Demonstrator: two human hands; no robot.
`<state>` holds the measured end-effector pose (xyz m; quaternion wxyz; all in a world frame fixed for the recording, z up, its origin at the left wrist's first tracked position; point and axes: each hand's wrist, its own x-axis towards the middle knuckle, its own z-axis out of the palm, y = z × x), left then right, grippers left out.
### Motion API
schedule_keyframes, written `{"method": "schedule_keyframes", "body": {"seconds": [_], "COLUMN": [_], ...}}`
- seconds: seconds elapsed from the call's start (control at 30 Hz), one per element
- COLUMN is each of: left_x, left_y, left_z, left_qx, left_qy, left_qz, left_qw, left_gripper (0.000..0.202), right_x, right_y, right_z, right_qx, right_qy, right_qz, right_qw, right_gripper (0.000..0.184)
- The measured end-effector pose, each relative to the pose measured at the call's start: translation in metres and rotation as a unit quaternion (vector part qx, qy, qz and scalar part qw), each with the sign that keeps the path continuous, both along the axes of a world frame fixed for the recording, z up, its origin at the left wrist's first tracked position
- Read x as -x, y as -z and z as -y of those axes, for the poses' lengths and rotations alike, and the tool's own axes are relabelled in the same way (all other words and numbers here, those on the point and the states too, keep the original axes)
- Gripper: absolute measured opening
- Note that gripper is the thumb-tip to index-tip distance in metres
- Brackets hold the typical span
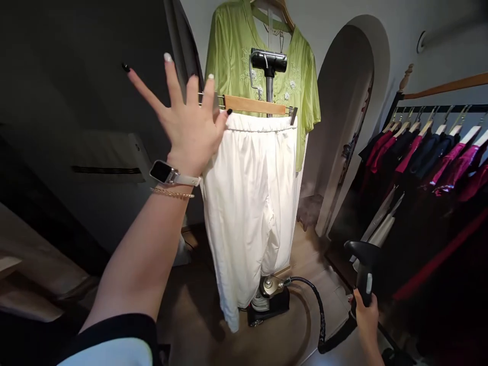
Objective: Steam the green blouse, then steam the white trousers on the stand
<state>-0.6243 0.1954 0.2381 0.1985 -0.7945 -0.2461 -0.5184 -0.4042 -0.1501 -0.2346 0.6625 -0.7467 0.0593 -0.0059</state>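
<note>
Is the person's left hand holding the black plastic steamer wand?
No, the right hand grips the black plastic steamer wand, while the left hand is raised, open and empty.

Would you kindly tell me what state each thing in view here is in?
left hand, open, fingers spread, raised beside the white trousers
right hand, closed on the handheld steamer head
handheld steamer head, upright
steamer hose, slack, looping down near the floor
white trousers, hanging from a wooden clip hanger
green blouse, hanging behind them
</note>
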Motion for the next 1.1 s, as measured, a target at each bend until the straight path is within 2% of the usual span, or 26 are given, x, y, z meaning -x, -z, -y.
{"method": "schedule_keyframes", "body": {"seconds": [0.1,0.17,0.27,0.37,0.53,0.6,0.63,0.67,0.7,0.73,0.77,0.8,0.87,0.9,0.93,0.97,1.0,1.03,1.1], "left_x": [-0.018,-0.024,-0.035,-0.051,-0.065,-0.064,-0.064,-0.066,-0.070,-0.076,-0.084,-0.093,-0.112,-0.119,-0.126,-0.131,-0.134,-0.134,-0.130], "left_y": [0.002,0.005,0.006,0.005,-0.011,-0.005,0.008,0.029,0.059,0.098,0.143,0.192,0.289,0.331,0.366,0.392,0.409,0.419,0.423], "left_z": [-0.035,-0.055,-0.075,-0.086,-0.105,-0.106,-0.102,-0.095,-0.083,-0.067,-0.048,-0.028,0.011,0.025,0.034,0.037,0.034,0.027,0.006], "left_qx": [0.091,0.143,0.176,0.179,0.211,0.178,0.138,0.099,0.053,0.042,0.076,0.138,0.319,0.405,0.472,0.511,0.520,0.515,0.510], "left_qy": [-0.041,-0.051,0.022,0.105,0.142,0.165,0.178,0.187,0.190,0.209,0.226,0.235,0.222,0.193,0.150,0.107,0.070,0.046,0.044], "left_qz": [0.039,0.044,0.099,0.146,0.153,0.191,0.221,0.259,0.288,0.316,0.347,0.370,0.364,0.360,0.360,0.366,0.378,0.392,0.412], "left_qw": [0.994,0.987,0.979,0.967,0.955,0.951,0.949,0.942,0.937,0.925,0.907,0.888,0.846,0.818,0.791,0.770,0.763,0.761,0.754], "left_gripper": [0.053,0.061,0.073,0.079,0.082,0.087,0.086,0.082,0.072,0.061,0.049,0.038,0.042,0.050,0.060,0.068,0.074,0.077,0.072], "right_x": [-0.033,-0.048,-0.064,-0.074,-0.091,-0.095,-0.094,-0.093,-0.091,-0.088,-0.084,-0.081,-0.075,-0.073,-0.070,-0.067,-0.064,-0.060,-0.051], "right_y": [-0.008,-0.012,-0.013,-0.008,0.001,0.000,-0.002,-0.006,-0.010,-0.015,-0.021,-0.026,-0.037,-0.041,-0.046,-0.051,-0.055,-0.060,-0.071], "right_z": [0.008,0.009,0.004,-0.005,-0.024,-0.033,-0.038,-0.043,-0.048,-0.054,-0.060,-0.066,-0.078,-0.083,-0.088,-0.093,-0.096,-0.100,-0.106], "right_qx": [0.010,0.011,0.014,0.029,0.032,0.038,0.040,0.039,0.033,0.022,0.013,0.002,-0.014,-0.022,-0.029,-0.036,-0.042,-0.048,-0.057], "right_qy": [-0.031,-0.049,-0.082,-0.115,-0.169,-0.187,-0.190,-0.189,-0.186,-0.180,-0.175,-0.174,-0.179,-0.195,-0.207,-0.219,-0.231,-0.239,-0.246], "right_qz": [-0.011,-0.008,0.010,0.021,0.025,0.025,0.030,0.040,0.055,0.076,0.097,0.114,0.130,0.130,0.130,0.130,0.131,0.133,0.141], "right_qw": [0.999,0.999,0.996,0.993,0.985,0.981,0.980,0.980,0.980,0.980,0.980,0.978,0.975,0.972,0.969,0.966,0.963,0.961,0.957], "right_gripper": [0.059,0.058,0.055,0.054,0.059,0.058,0.058,0.058,0.058,0.058,0.057,0.055,0.053,0.051,0.050,0.050,0.049,0.049,0.050]}}
